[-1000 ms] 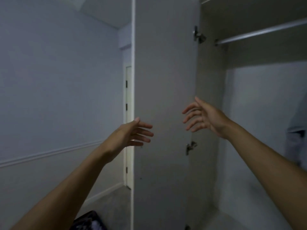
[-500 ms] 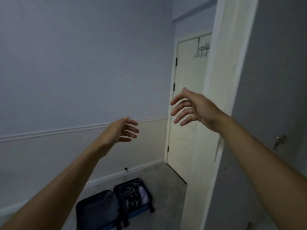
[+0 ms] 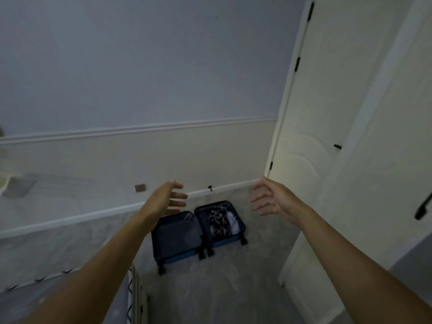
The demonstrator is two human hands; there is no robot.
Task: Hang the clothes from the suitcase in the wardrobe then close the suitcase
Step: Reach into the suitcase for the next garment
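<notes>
A dark blue suitcase (image 3: pixel 177 239) lies open flat on the grey carpet by the far wall. Its right half holds clothes (image 3: pixel 222 220), one patterned black and white, one pale. Its left half is covered by a dark liner. My left hand (image 3: pixel 167 198) and my right hand (image 3: pixel 272 198) are stretched out in front of me, well above and short of the suitcase, fingers spread and relaxed, holding nothing. The white wardrobe door (image 3: pixel 383 206) stands open at the right; the wardrobe's inside is out of view.
A white room door (image 3: pixel 311 127) is shut in the corner beyond the suitcase. A bed (image 3: pixel 58 230) with pale covers fills the left side, its corner close to my left arm. Grey carpet (image 3: pixel 210 288) lies between me and the suitcase.
My view has swung left and down from the wardrobe's inside to the floor, bringing the whole suitcase into view. Both hands stayed open and dropped lower in the frame.
</notes>
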